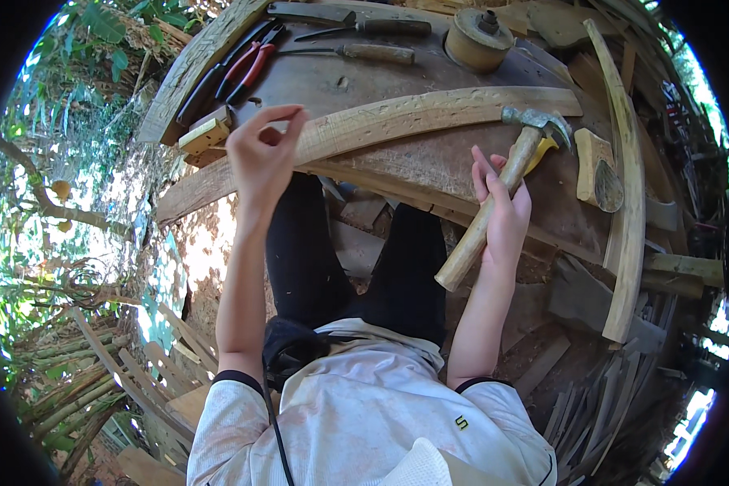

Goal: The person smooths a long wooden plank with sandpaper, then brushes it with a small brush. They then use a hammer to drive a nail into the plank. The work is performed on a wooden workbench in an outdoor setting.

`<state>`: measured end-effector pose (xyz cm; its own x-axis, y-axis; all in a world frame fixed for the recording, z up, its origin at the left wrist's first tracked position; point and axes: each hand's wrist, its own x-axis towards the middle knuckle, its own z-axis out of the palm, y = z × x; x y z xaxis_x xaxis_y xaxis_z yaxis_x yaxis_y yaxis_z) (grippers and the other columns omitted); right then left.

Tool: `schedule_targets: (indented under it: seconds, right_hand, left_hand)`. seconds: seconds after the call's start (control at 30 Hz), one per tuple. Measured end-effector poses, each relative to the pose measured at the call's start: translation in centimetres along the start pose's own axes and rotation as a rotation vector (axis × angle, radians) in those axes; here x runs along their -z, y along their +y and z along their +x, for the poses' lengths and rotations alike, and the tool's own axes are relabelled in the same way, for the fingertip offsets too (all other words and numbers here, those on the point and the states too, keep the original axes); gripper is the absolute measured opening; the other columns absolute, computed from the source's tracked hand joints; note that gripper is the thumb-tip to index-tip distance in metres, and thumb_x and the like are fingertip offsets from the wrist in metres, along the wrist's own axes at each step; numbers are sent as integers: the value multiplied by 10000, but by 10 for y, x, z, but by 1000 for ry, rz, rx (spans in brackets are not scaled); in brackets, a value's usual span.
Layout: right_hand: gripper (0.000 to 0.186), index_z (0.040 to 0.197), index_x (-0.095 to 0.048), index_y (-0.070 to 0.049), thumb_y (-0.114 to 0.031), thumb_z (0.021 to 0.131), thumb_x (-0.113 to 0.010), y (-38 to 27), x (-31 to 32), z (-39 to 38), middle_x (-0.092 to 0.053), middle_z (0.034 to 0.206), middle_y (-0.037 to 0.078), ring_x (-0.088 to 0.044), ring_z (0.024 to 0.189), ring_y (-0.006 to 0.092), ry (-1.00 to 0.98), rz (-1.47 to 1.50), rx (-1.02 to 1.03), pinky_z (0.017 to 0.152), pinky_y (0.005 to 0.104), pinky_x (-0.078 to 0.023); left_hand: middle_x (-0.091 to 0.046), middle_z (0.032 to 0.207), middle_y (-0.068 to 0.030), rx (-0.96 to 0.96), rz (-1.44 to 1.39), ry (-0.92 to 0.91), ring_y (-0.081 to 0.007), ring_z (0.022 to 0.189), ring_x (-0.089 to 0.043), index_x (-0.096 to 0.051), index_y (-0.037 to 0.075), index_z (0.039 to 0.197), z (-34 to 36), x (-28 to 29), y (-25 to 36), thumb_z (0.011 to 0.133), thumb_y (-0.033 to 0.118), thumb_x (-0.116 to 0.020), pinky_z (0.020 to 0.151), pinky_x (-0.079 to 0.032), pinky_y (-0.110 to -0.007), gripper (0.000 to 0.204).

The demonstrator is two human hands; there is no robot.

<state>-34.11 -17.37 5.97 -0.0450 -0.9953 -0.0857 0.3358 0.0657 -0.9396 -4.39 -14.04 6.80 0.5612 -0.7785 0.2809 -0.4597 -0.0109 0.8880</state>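
1. We're watching the hammer [478,231] in the right hand [508,217], its handle lying slantwise across the palm, fingers loosely around it and a couple of tips reaching upward.
2. Its long axis runs from the butt at lower left to the head at upper right, claw curving right, over the near edge of the table [421,73].
3. Over to the left hand [261,158]: thumb and fingertip meet in a pinch above the plank [429,107]; we can't tell whether anything sits between them.
4. That plank's long axis crosses from lower left to upper right, its left end jutting past the table.
5. Our count: one hammer, one plank, one pair of red-handled pliers [251,69], two slim wooden-handled tools [377,53], one round knobbed wooden piece [476,44] at the far side.
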Motion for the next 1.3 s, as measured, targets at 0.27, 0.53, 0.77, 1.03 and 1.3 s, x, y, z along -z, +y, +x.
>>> schedule_targets:
  seconds: [0.27, 0.53, 0.77, 1.03, 1.3]
  right_hand:
    - [308, 1289, -455, 123, 4, 1021, -547, 5, 2, 1, -519, 1277, 168, -600, 1316, 325, 0, 22, 25, 1114, 376, -528]
    - [336, 1312, -440, 137, 4, 1024, -551, 5, 1, 3, -517, 1288, 176, -580, 1339, 350, -13, 7, 22, 1137, 391, -513]
    - [477, 1440, -346, 137, 8, 1025, -544, 5, 4, 3, -496, 1355, 212, -584, 1340, 348, -12, -32, 19, 1131, 378, -509]
    - [497, 1467, -348, 119, -7, 1027, -540, 2, 1, 0, -516, 1331, 193, -603, 1322, 313, -31, -42, 2, 1107, 351, -498]
    - [326, 1306, -453, 102, -46, 1030, -545, 2, 1, 2, -611, 1353, 285, -620, 1262, 264, -24, -51, 5, 1103, 327, -488]
  left_hand:
    - [-764, 822, -5, 55, 65, -3, -5, 565, -500, -807, 8, 1015, -9, 35, -33, 910, 93, -789, 524, -378, -204, 137]
    - [-713, 768, 49, 41, 37, -17, 19, 569, -478, -810, 28, 1029, -5, 20, -29, 907, 100, -806, 509, -342, -191, 141]
    - [-764, 873, -14, -167, 42, -260, -42, 600, -573, -798, 43, 976, -47, 16, -10, 881, 56, -806, 554, -455, -212, 97]
    - [-780, 1016, -63, -207, 142, -154, -140, 757, -700, -795, 59, 951, -67, 45, -13, 846, 17, -813, 681, -541, -262, 115]
    - [-650, 1421, -150, -411, 354, -313, -355, 1424, -522, -724, 44, 932, -52, 47, -21, 836, 31, -790, 1222, -374, -478, 117]
